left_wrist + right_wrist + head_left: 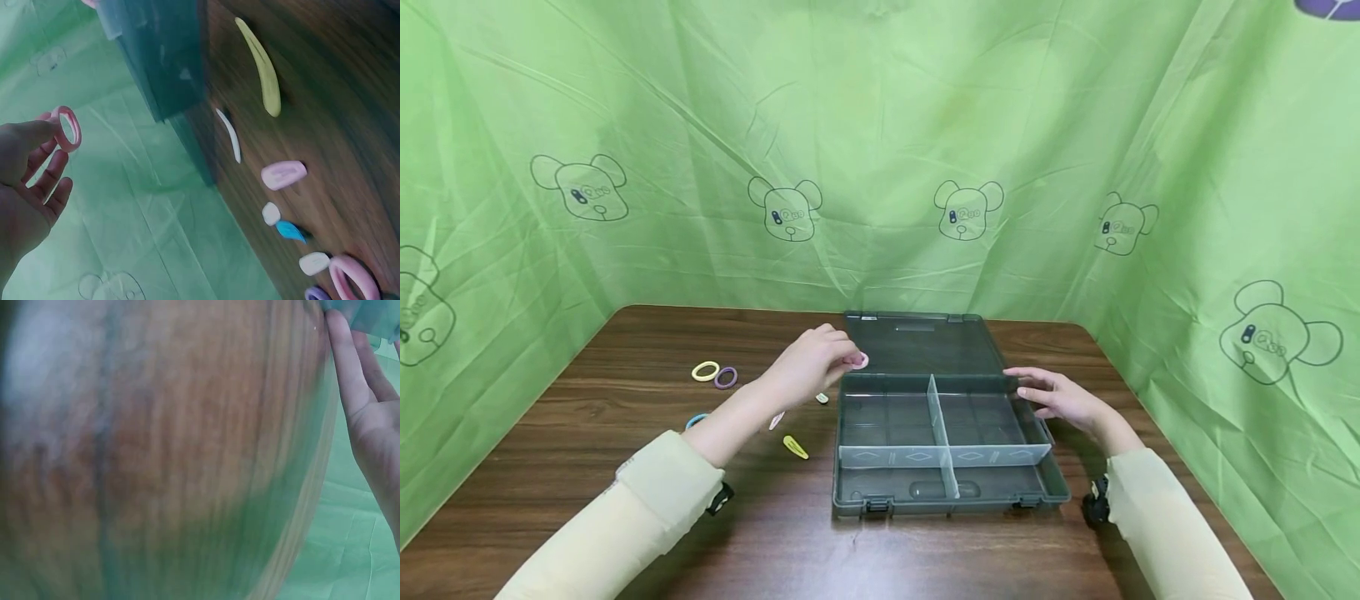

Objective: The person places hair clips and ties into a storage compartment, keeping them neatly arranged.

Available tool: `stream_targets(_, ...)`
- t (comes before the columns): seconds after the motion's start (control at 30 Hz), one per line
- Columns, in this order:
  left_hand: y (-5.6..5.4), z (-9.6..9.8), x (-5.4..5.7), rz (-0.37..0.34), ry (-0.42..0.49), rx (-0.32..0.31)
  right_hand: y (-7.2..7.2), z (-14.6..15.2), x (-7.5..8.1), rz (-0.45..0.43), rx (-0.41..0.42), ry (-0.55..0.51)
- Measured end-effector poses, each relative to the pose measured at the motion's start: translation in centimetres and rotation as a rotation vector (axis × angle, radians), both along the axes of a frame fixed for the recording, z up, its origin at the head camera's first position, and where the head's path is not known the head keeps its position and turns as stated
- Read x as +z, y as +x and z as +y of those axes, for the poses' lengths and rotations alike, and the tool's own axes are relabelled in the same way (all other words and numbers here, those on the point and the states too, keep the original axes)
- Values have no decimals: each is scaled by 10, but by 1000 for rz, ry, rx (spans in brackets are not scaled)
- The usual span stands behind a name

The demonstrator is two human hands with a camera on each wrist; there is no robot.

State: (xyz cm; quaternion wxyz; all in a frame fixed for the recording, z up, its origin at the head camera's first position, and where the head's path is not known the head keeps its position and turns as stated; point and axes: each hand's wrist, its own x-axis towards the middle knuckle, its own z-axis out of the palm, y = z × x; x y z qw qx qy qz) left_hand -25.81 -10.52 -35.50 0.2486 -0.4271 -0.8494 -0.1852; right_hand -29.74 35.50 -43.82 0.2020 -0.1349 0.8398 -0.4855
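From the head view, our right hand [1060, 398] rests with straight fingers on the right wall of the open divided box [940, 492]. Beyond, our left hand [811, 367] pinches a pink ring [859, 361] above the box's left rear corner. Only the left wrist view shows the ring's [67, 128] open centre and the yellow clip [262, 65] lengthwise on the table [337, 112].

No readable text anywhere (the green backdrop [880, 125] bears only cartoon bear outlines).

backdrop: green bear-print cloth [880, 125] | furniture: dark wooden table [587, 467]
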Motion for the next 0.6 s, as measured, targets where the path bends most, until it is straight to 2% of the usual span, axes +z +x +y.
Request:
stream_targets(0.2, -2, 18, 1, -36, -6, -44, 1, -1, -2, -40, 0, -36)
stream_targets(0.4, -4, 34, 2, -69, 29, -111, 4, -3, 0, -76, -14, -67)
stream_targets(0.6, -7, 50, 1, -114, 27, -124, 5, -4, 3, -90, -18, -71)
